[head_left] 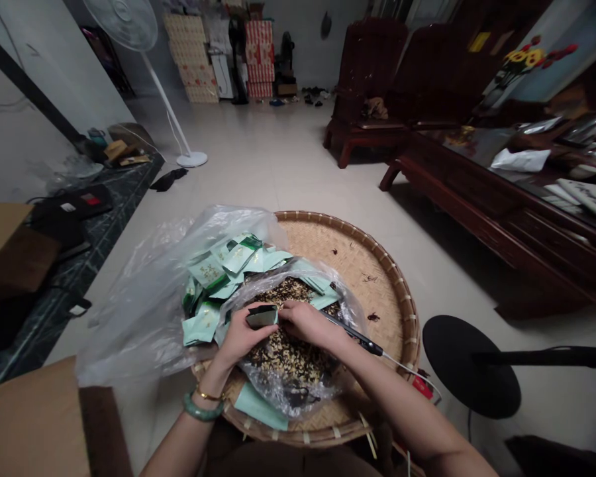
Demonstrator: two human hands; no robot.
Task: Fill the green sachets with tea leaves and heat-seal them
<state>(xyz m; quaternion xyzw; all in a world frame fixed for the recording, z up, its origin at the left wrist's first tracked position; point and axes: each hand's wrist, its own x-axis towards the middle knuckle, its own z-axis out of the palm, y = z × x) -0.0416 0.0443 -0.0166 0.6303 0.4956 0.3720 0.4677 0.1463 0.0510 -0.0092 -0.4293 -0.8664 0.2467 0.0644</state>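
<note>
My left hand (pixel 246 334) is closed around a small pale green sachet (pixel 262 318), its mouth gaping upward and dark inside. Close against the sachet's right edge, my right hand (pixel 302 321) has its fingers pinched together; what they hold is hidden. Below both hands lies a clear plastic bag (pixel 350 311), spread wide around a loose dry mix (pixel 288 354) of dark shreds and pale yellow bits. A slim black corded tool (pixel 360 338) rests partly under my right wrist. Many flat green sachets (pixel 211 268) are heaped to the left, and one green packet (pixel 262 405) lies at the near side.
A round woven bamboo tray (pixel 395 285) bears everything. A second plastic bag (pixel 144 311) spills over its left edge. A black round stand base (pixel 471 368) is at right, cardboard boxes (pixel 30 424) at left. Farther off stand a white fan (pixel 163 99) and a dark wooden table (pixel 501 218).
</note>
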